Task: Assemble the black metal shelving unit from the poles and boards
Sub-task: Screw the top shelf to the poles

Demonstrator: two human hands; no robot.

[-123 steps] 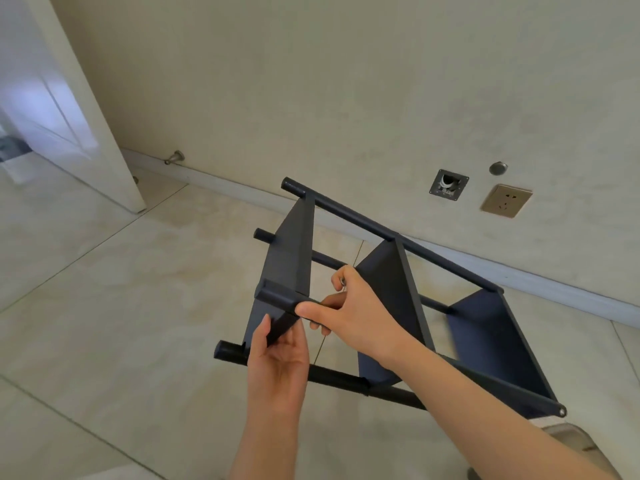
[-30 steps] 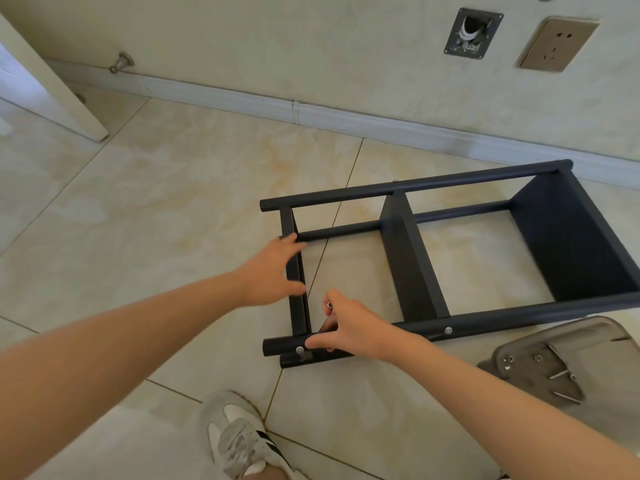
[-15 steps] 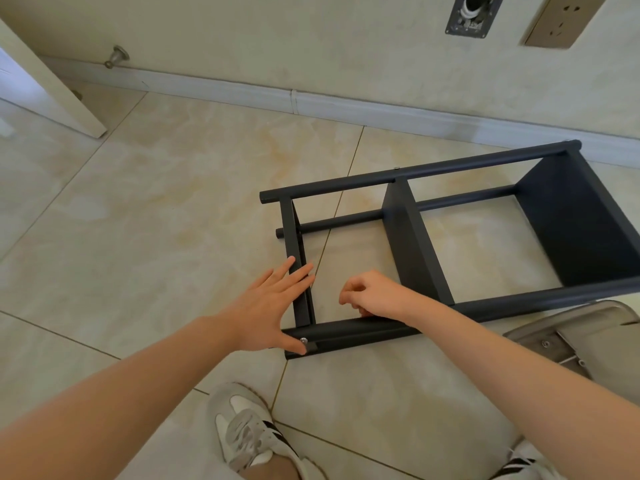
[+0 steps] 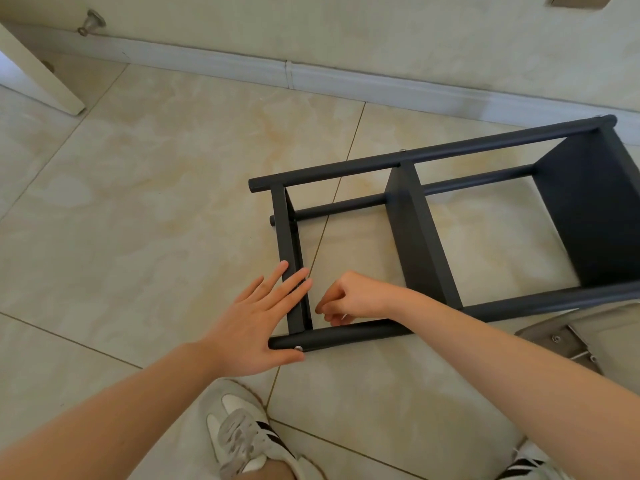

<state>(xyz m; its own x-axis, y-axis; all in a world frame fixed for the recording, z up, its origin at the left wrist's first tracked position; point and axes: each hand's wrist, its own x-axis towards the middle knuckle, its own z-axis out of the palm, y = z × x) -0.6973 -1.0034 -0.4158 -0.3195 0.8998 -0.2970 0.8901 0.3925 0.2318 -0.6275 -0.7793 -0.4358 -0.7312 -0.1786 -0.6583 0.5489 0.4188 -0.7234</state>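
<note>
Flat left hand (image 4: 254,327) at shelving unit (image 4: 415,244) corner

The black shelving unit (image 4: 412,237) runs off the right edge of the frame, which cuts off its far-right board and the ends of two poles, and the right forearm (image 4: 450,323) crosses the near pole (image 4: 346,336) and hides a stretch of it. The right hand (image 4: 353,299) curls its fingers just above that pole, and whether they pinch anything is too small and shadowed to tell. At the lower right a grey tray (image 4: 540,332) of screws is half hidden behind the forearm and cut by the edge, the wall socket (image 4: 578,0) is cropped at the top, and the right shoe (image 4: 530,462) is cropped at the bottom.
</note>
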